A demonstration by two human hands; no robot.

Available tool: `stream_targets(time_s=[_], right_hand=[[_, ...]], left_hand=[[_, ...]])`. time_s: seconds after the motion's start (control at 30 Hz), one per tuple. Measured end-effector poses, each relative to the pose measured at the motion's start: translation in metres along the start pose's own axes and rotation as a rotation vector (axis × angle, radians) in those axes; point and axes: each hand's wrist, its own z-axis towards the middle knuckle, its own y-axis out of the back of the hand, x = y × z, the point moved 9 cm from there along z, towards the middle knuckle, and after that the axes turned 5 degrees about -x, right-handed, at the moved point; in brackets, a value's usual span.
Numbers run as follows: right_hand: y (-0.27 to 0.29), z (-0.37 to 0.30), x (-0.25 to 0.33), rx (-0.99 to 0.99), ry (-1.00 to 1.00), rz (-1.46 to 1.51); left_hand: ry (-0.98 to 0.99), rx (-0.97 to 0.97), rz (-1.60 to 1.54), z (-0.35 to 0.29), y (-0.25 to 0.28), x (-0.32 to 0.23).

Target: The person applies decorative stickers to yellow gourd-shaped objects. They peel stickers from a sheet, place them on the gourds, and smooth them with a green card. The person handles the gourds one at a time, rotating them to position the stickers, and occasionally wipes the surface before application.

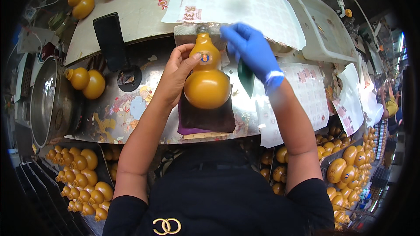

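Observation:
A glossy mustard-yellow gourd-shaped bottle [207, 88] rests on a dark folded cloth [207, 120] on the metal worktop. My left hand [180, 66] grips its upper bulb from the left side. The thumb lies by a small round blue and orange sticker [204, 58] on the bulb. To the right of the bottle's neck is my right hand [250, 49] in a blue glove, smeared by motion. Its fingers are blurred, and whether they hold anything does not show. Just under the glove is a dark green pointed object [246, 78], partly covered.
A phone on a stand [109, 39] and another gourd bottle [92, 84] are at left, beside a metal basin [50, 100]. Sticker sheets [236, 6] lie on the raised board and at right [288, 105]. A plastic tray [326, 30] stands far right. Crates of gourd bottles flank me.

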Motion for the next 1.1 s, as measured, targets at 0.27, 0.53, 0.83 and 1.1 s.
stream_targets(time_s=[0.27, 0.53, 0.83, 1.1], right_hand=[[-0.010, -0.017, -0.044, 0.023, -0.038, -0.212], [-0.012, -0.001, -0.045, -0.007, -0.017, -0.025], [-0.016, -0.010, -0.053, 0.043, -0.042, -0.215], [-0.019, -0.018, -0.061, 0.095, -0.196, 0.035]], left_hand=[[-0.011, -0.046, 0.065, 0.006, 0.002, -0.007], [-0.006, 0.000, 0.062, -0.010, -0.002, 0.000], [0.008, 0.047, 0.109, 0.005, -0.003, -0.005], [0.088, 0.051, -0.110, -0.001, -0.003, -0.006]])
